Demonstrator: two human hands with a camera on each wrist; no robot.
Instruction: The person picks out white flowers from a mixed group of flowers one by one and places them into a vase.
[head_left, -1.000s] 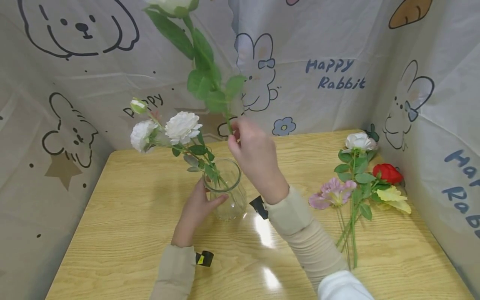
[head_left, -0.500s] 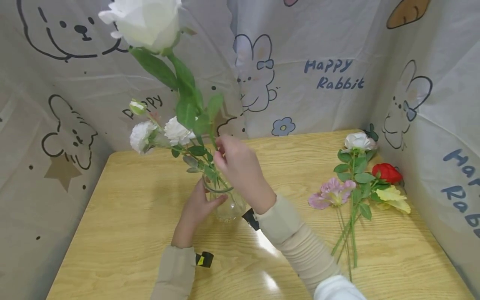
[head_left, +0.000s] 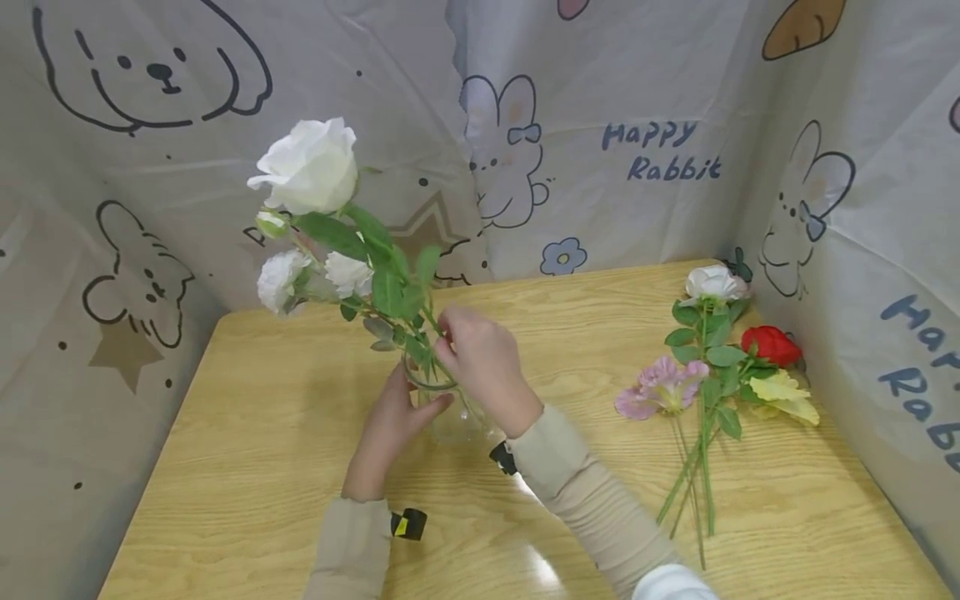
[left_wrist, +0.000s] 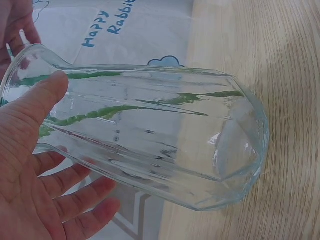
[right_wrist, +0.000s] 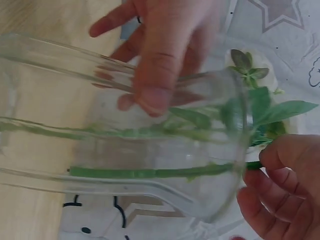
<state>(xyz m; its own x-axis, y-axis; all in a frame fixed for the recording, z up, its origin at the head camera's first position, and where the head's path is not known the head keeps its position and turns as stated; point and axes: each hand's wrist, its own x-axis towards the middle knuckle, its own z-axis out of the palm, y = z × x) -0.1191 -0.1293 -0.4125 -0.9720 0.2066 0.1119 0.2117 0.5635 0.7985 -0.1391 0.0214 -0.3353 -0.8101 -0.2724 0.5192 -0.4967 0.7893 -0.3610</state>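
Note:
My left hand (head_left: 392, 425) grips the clear glass vase (head_left: 452, 423) near its neck, thumb across the front and fingers behind. In the left wrist view the ribbed vase (left_wrist: 165, 130) shows green stems inside. My right hand (head_left: 483, 358) pinches the stem of a large white rose (head_left: 309, 171) at the vase mouth. The lower part of that stem (right_wrist: 150, 172) is inside the glass in the right wrist view. The rose leans left above smaller white flowers (head_left: 281, 279), which stand in the vase. The vase's far rim is partly hidden by my right hand.
On the table's right side lie a white flower (head_left: 712, 283), a red rose (head_left: 771, 345), a purple flower (head_left: 663, 385) and a yellow flower (head_left: 786, 396), stems toward me. Printed cloth walls (head_left: 637, 217) border the wooden table (head_left: 262, 467) at the back and sides.
My right hand has moved down and left to the vase mouth, lowering the large white rose so its stem enters the glass. The left hand has kept its hold on the vase.

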